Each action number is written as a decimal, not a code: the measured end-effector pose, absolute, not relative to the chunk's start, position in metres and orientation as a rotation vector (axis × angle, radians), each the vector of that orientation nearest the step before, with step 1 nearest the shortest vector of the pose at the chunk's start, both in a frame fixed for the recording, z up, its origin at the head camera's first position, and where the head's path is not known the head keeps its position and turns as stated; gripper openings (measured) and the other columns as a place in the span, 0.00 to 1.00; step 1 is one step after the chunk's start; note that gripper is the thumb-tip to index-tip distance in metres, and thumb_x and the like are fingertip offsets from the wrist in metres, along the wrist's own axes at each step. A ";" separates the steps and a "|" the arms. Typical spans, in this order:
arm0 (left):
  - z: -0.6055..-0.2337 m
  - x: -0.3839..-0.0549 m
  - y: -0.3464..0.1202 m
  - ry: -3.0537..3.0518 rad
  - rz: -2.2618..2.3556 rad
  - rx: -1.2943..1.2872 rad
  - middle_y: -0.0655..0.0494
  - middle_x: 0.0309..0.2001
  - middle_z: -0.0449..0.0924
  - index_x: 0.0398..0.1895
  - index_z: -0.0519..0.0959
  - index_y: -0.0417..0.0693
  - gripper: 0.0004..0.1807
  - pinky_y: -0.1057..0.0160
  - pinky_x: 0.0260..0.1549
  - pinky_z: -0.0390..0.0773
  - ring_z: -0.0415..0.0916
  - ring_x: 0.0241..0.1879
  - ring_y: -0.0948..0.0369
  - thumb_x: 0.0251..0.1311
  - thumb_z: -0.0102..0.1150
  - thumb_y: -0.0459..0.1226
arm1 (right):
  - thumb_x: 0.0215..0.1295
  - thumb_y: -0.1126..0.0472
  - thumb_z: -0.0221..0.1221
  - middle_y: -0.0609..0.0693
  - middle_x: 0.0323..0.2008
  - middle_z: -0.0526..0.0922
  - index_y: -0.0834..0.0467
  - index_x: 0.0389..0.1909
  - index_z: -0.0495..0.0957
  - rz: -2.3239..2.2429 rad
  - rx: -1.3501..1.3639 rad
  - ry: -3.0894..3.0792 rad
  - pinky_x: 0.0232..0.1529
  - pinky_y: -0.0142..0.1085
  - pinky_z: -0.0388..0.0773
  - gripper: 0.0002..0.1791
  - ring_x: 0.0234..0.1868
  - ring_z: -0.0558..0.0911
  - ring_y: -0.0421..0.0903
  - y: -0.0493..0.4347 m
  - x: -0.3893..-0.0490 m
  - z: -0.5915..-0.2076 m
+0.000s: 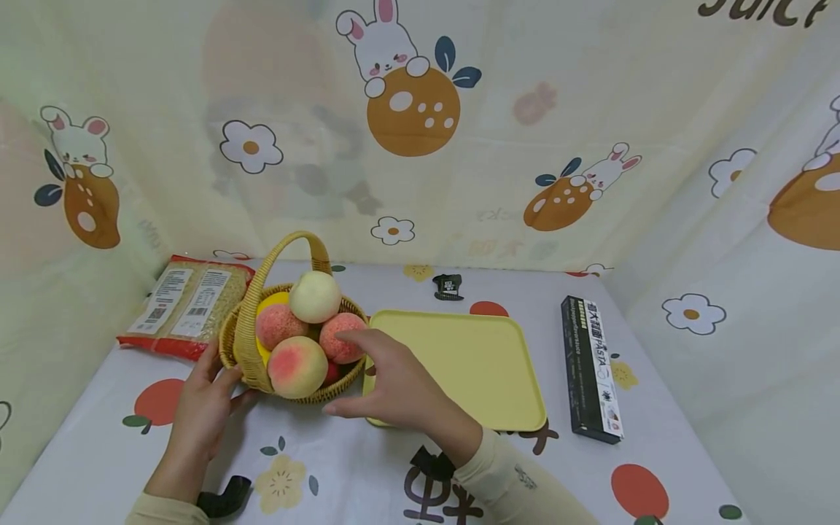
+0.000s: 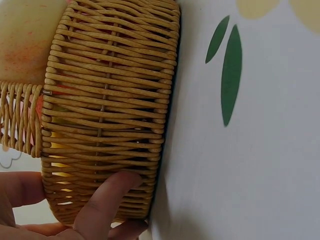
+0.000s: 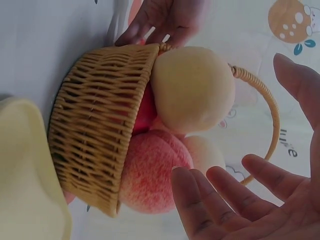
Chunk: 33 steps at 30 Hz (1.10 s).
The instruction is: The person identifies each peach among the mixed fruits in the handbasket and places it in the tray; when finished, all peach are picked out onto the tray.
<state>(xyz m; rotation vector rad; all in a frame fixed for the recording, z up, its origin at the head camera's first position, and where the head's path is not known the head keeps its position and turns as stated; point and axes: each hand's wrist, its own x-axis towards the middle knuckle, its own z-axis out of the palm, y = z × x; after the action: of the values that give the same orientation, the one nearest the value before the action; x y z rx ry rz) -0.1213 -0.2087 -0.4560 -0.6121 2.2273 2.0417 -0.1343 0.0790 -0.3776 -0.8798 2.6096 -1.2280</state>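
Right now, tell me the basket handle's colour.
The handle is yellowish tan, seen best in the head view.

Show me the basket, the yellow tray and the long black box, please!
Basket (image 2: 125,95): left wrist view, on its woven side wall.
Yellow tray (image 1: 466,372): head view, on its bare flat inside.
Long black box (image 1: 586,368): head view, around the middle of its printed face.

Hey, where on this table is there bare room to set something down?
The yellow tray shows bare room to the right of the right hand. The tablecloth also lies free in front of the black box and, narrowly, between that and the tray. It's crowded on the left: the basket stands close beside the red-edged bag, with the left hand against it.
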 end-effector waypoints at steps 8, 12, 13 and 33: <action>-0.456 -0.122 -0.208 2.226 2.029 -0.616 0.52 0.88 0.41 0.87 0.36 0.71 0.40 0.49 0.61 0.78 0.60 0.80 0.45 0.83 0.44 0.44 | 0.50 0.48 0.82 0.48 0.65 0.81 0.55 0.72 0.75 -1.195 -1.061 2.641 0.68 0.39 0.79 0.47 0.64 0.79 0.48 0.062 -0.136 -0.374; -0.456 -0.122 -0.208 2.219 2.034 -0.617 0.53 0.88 0.42 0.87 0.36 0.72 0.40 0.48 0.61 0.78 0.60 0.79 0.45 0.83 0.44 0.44 | 0.50 0.46 0.82 0.43 0.63 0.82 0.52 0.72 0.75 -1.147 -1.110 2.667 0.66 0.36 0.78 0.47 0.62 0.79 0.46 0.052 -0.138 -0.373; -0.456 -0.122 -0.208 2.219 2.035 -0.616 0.53 0.88 0.42 0.87 0.36 0.72 0.40 0.48 0.61 0.78 0.60 0.79 0.45 0.83 0.44 0.44 | 0.50 0.45 0.82 0.42 0.64 0.81 0.51 0.72 0.75 -1.136 -1.118 2.677 0.67 0.36 0.77 0.47 0.63 0.78 0.45 0.050 -0.139 -0.373; -0.457 -0.122 -0.210 2.239 2.027 -0.613 0.53 0.88 0.42 0.87 0.36 0.75 0.40 0.47 0.61 0.78 0.59 0.80 0.43 0.83 0.45 0.45 | 0.52 0.40 0.80 0.45 0.67 0.79 0.46 0.70 0.77 -0.852 -1.153 2.796 0.70 0.36 0.76 0.44 0.68 0.76 0.44 0.020 -0.151 -0.385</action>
<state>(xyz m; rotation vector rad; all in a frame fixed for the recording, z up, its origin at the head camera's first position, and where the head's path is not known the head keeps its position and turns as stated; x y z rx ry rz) -0.1219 -0.2097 -0.4570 -0.6131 2.2390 2.0265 -0.1513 0.0203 -0.3847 -1.1531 2.7960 -0.8524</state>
